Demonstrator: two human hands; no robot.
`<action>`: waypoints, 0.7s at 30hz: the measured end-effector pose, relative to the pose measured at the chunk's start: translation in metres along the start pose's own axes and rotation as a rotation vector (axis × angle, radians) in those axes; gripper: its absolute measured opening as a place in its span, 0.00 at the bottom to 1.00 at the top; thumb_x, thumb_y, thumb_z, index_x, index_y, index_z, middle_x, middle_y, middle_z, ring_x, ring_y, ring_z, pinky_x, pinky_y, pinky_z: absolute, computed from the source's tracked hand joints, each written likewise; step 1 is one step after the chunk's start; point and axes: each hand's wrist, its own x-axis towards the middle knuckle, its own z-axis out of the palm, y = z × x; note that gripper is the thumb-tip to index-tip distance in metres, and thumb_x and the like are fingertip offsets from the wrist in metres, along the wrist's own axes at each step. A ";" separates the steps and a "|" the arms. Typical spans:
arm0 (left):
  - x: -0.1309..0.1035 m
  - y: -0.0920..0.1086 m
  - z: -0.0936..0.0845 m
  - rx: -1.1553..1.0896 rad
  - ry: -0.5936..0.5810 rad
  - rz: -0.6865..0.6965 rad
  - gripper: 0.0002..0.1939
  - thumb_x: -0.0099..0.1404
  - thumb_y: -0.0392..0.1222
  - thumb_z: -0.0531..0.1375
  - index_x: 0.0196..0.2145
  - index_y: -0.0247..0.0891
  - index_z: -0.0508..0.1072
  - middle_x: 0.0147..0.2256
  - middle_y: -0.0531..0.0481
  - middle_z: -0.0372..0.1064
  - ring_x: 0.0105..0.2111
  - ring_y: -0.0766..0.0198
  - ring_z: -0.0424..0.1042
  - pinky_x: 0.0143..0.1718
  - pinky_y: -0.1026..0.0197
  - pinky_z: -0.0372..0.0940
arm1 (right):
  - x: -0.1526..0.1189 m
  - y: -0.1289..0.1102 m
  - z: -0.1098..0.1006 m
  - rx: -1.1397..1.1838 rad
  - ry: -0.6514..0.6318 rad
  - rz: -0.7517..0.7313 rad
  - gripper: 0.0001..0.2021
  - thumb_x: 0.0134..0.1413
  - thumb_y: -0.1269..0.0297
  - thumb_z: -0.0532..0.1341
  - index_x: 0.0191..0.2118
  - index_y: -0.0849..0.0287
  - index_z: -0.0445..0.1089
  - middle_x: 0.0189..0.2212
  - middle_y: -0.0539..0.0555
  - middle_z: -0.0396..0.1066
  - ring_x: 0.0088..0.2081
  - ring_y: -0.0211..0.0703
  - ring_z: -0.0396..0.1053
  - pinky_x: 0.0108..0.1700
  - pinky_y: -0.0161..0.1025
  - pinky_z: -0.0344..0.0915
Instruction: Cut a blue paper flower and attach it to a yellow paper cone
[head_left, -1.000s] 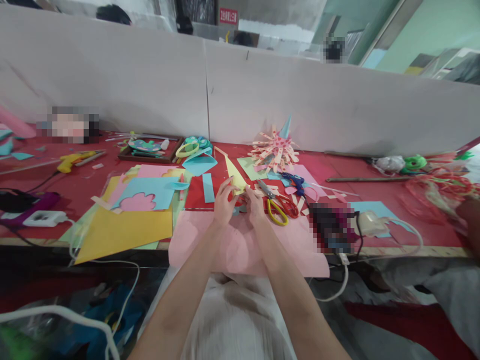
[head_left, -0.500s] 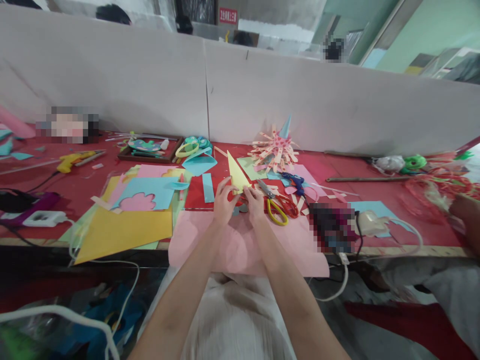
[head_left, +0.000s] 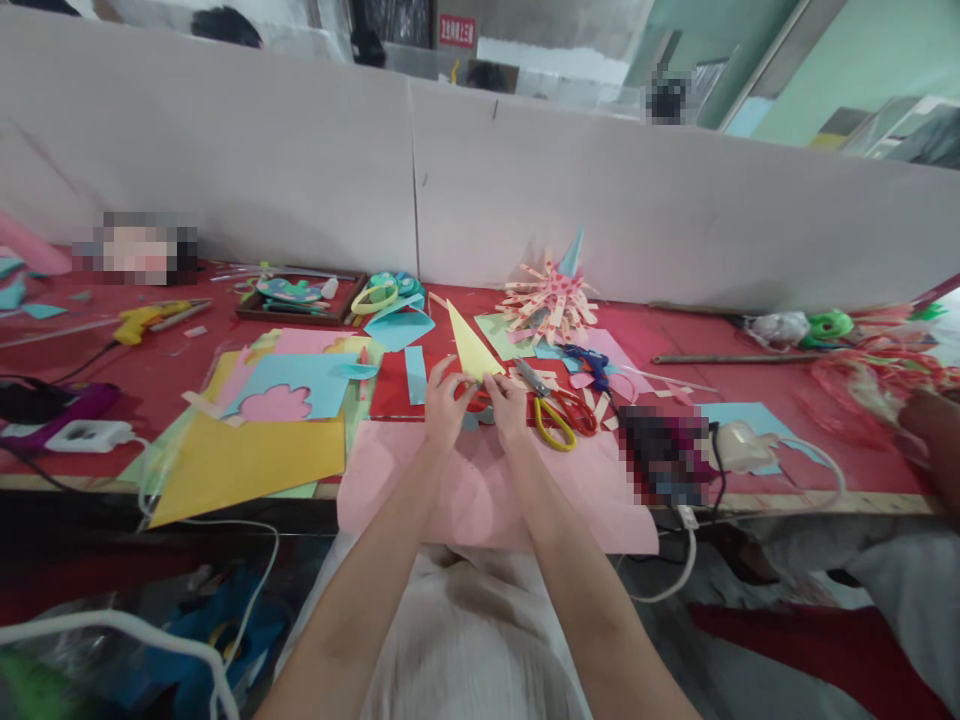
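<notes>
A yellow paper cone tapers away from me, its tip pointing up and to the left. My left hand pinches its lower left edge, fingers curled. On the lower right edge my right hand is closed, thumb and fingers pressed on the paper. Below both hands lies a large pink paper sheet that hangs over the table's front edge. Scissors with yellow and red handles rest just right of my right hand. Left of my left hand is a light blue paper strip.
A spiky pink paper figure with a blue cone stands behind. To the left are stacked coloured papers, a tray and a yellow glue gun. A white charger with cable lies right, near another person's hand.
The yellow cone's tip has swung slightly to the left. Both hands stay nearly in place, with the left hand's fingers shifted a little left.
</notes>
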 end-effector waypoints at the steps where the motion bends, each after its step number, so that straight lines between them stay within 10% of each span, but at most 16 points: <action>1: 0.000 0.000 0.000 -0.003 0.006 -0.007 0.06 0.59 0.43 0.60 0.27 0.40 0.71 0.50 0.44 0.64 0.53 0.56 0.63 0.55 0.50 0.59 | 0.000 0.000 0.000 0.000 -0.001 -0.002 0.16 0.46 0.50 0.59 0.23 0.59 0.67 0.20 0.46 0.64 0.26 0.36 0.60 0.31 0.32 0.59; 21: 0.001 0.009 -0.003 -0.067 0.025 -0.141 0.04 0.57 0.40 0.61 0.27 0.41 0.68 0.48 0.45 0.65 0.52 0.57 0.64 0.54 0.52 0.59 | -0.002 0.002 0.003 0.255 -0.050 0.157 0.17 0.39 0.47 0.64 0.27 0.58 0.71 0.27 0.49 0.72 0.31 0.40 0.69 0.36 0.36 0.66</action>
